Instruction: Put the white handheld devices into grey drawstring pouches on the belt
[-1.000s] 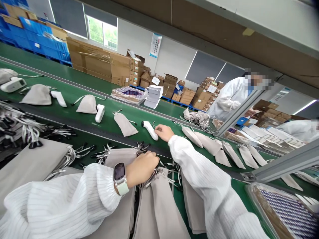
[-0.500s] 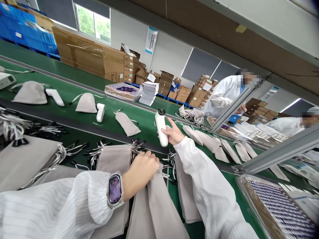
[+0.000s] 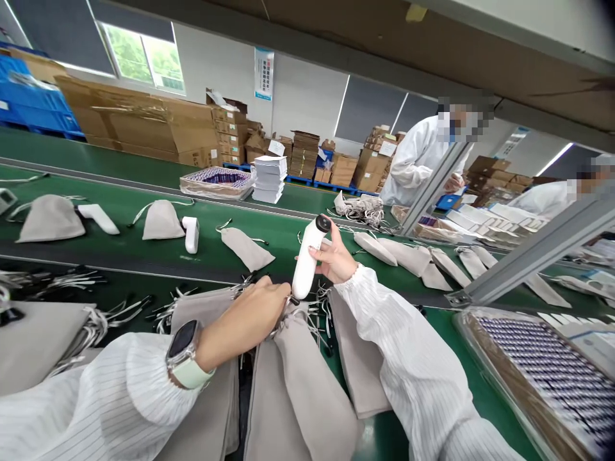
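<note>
My right hand (image 3: 335, 257) grips a white handheld device (image 3: 309, 258) upright, its lower end just above the mouth of a grey drawstring pouch (image 3: 307, 384). My left hand (image 3: 262, 306), a smartwatch on its wrist, pinches the top of that pouch by its cords. The pouch lies on a stack of the same grey pouches (image 3: 216, 410) at the near edge of the green conveyor belt (image 3: 144, 256). Both arms are in white striped sleeves.
Further pouches with white devices (image 3: 191, 233) lie spaced along the belt to the left; empty pouches (image 3: 408, 256) lie in a row to the right. A tray (image 3: 542, 378) sits at the lower right. A metal frame bar (image 3: 528, 256) crosses the right side. Two people in white coats stand beyond it.
My right hand lifted the white device off the belt and brought it down toward the pouch mouth. My left hand stayed on the pouch top.
</note>
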The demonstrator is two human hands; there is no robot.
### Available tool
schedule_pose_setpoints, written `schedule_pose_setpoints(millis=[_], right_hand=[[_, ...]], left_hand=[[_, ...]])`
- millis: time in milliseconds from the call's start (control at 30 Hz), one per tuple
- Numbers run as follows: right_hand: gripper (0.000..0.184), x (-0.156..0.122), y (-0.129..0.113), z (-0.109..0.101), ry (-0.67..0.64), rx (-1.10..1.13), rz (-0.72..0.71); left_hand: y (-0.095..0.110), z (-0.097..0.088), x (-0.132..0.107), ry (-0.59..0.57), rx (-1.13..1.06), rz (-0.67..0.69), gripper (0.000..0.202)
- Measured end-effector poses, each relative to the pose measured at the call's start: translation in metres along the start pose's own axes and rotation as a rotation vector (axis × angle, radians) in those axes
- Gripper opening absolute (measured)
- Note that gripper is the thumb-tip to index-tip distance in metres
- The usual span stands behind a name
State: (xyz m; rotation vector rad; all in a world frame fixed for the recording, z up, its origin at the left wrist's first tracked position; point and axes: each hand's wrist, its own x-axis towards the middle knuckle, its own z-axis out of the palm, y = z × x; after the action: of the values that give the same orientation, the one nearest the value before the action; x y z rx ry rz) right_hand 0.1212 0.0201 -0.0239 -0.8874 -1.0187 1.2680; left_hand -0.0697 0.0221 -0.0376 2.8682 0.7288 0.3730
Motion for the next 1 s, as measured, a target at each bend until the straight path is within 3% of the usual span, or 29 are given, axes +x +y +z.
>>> schedule_pose_setpoints(millis=[167, 267, 367, 467, 533, 600, 700, 767, 833, 900, 1000], right_hand=[[0.074, 0.002, -0.003, -0.006, 0.075, 0.054, -0.006], [0.054, 0.0, -0.002, -0.004, -0.013, 0.041, 0.069], [0.031, -0.004, 0.005, 0.005, -0.177, -0.088, 0.271], [0.044, -0.008, 0.013, 0.015, -0.305, -0.362, 0.394], [0.052, -0.009, 0.015, 0.019, -0.329, -0.545, 0.401], [0.054, -0.007, 0.014, 0.015, -0.242, -0.655, 0.289], [0.047, 0.001, 0.007, -0.003, 0.135, -0.729, -0.083], [0.041, 0.006, 0.003, -0.022, 0.369, -0.838, -0.272], [0.04, 0.009, 0.001, -0.043, 0.486, -0.977, -0.349], [0.043, 0.009, 0.0, -0.065, 0.558, -1.049, -0.361], [0.045, 0.007, -0.002, -0.091, 0.678, -0.968, -0.322]], left_hand=[[0.003, 0.003, 0.005, 0.142, -0.154, -0.068, 0.02], [0.004, 0.004, 0.007, 0.206, -0.219, -0.137, 0.018], [0.004, 0.002, 0.008, 0.272, -0.22, -0.202, 0.017], [0.003, -0.004, 0.007, 0.316, -0.195, -0.221, 0.018], [0.001, -0.007, 0.006, 0.341, -0.185, -0.234, 0.018], [-0.002, -0.01, 0.007, 0.356, -0.195, -0.253, 0.016], [-0.005, -0.012, 0.01, 0.253, -0.301, -0.224, 0.009], [-0.01, -0.012, 0.011, 0.143, -0.378, -0.139, 0.026], [-0.017, -0.013, 0.011, 0.105, -0.367, -0.105, 0.039], [-0.027, -0.015, 0.008, 0.063, -0.314, -0.163, 0.035], [-0.04, -0.019, 0.0, -0.1, -0.295, -0.239, 0.035]])
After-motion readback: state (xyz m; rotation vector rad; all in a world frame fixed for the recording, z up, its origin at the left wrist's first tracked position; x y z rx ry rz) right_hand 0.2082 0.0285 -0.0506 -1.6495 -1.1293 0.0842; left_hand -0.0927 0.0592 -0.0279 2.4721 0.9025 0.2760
